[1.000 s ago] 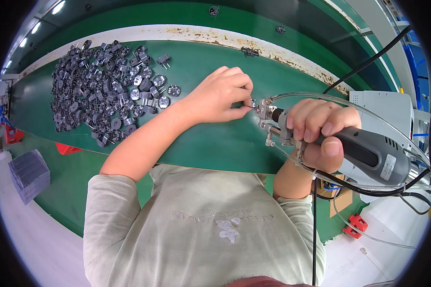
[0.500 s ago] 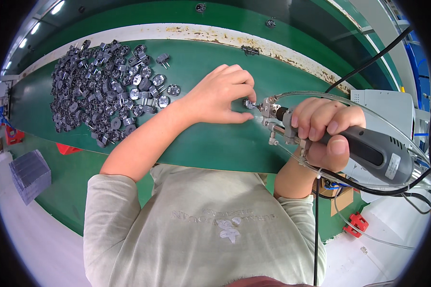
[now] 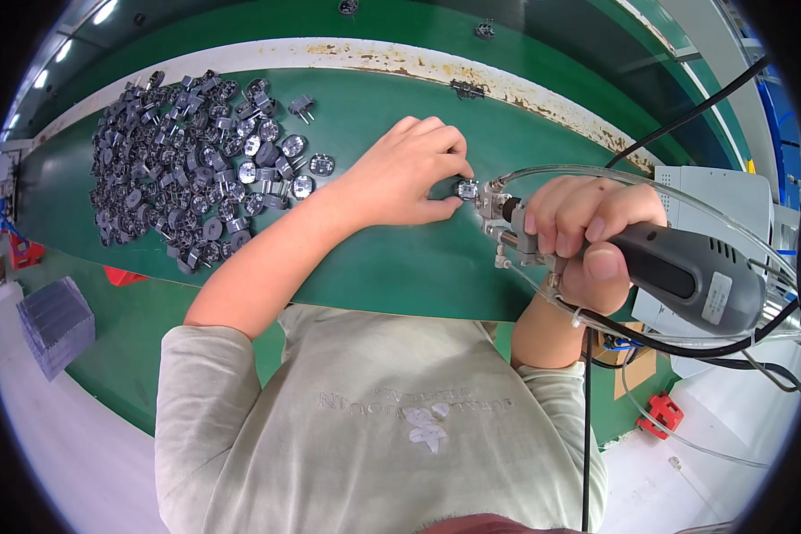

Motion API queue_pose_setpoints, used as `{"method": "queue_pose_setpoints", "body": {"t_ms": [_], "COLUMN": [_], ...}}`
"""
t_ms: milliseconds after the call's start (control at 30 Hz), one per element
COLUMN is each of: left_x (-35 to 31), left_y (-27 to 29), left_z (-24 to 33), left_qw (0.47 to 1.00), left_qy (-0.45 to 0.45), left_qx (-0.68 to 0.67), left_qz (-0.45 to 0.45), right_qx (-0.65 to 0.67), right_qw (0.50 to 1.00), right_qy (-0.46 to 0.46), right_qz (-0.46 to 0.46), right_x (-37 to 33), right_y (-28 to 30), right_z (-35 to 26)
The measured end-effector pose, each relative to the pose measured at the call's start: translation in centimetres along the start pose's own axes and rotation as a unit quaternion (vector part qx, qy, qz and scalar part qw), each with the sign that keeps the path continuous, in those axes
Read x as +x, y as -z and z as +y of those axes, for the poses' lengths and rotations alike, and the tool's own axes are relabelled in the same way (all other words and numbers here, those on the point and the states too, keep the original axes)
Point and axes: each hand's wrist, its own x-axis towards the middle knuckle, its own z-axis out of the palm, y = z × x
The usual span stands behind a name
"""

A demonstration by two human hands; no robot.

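Observation:
A small dark round part with a shiny metal face (image 3: 468, 190) sits between the thumb and index fingertips of my left hand (image 3: 409, 173), over the green tabletop. My right hand (image 3: 592, 227) is wrapped round a dark grey handheld powered screwdriver (image 3: 685, 271). The metal nose (image 3: 492, 203) of this tool points left and meets the right side of the small part; whether its bit touches a screw is hidden. Left of my left forearm lies a big heap of similar dark round parts (image 3: 191, 169), several with metal pins showing.
The green table (image 3: 392, 276) has a rusty white edge rail (image 3: 329, 52) at the back, with a dark bit (image 3: 465, 89) against it. A clear hose (image 3: 650, 182) and black cables (image 3: 587, 427) trail from the tool. At right stands a pale grey box-shaped machine (image 3: 716, 209).
My right hand and the screwdriver have shifted slightly left. My left thumb has come up nearer the index finger, and the small part now shows more of its metal face.

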Motion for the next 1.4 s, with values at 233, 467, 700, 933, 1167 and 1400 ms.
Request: {"method": "queue_pose_setpoints", "body": {"t_ms": [233,467,700,933,1167,1400], "left_x": [0.0,0.0,-0.1,0.0,0.5,1.8], "left_y": [-0.1,-0.1,0.0,0.1,0.6,2.7], "left_z": [-0.1,-0.2,-0.2,-0.2,0.4,1.0], "left_qw": [1.0,1.0,1.0,1.0,0.999,0.997], "left_qy": [-0.004,-0.004,0.0,-0.01,-0.027,0.026], "left_qx": [0.0,-0.005,-0.006,-0.009,-0.003,0.078], "left_qz": [0.003,0.004,-0.001,-0.002,-0.019,0.01], "right_qx": [0.002,-0.001,-0.004,-0.054,-0.076,0.038], "right_qw": [1.0,1.0,1.0,0.998,0.995,0.995], "right_qy": [0.002,0.002,0.002,-0.004,-0.064,0.085], "right_qz": [-0.01,-0.01,-0.016,-0.045,-0.006,0.031], "right_x": [0.0,0.1,0.1,0.2,-0.3,-0.2], "right_y": [0.0,0.0,0.0,-0.2,-1.3,0.4], "right_z": [0.2,0.1,0.2,0.5,0.6,-3.7]}}
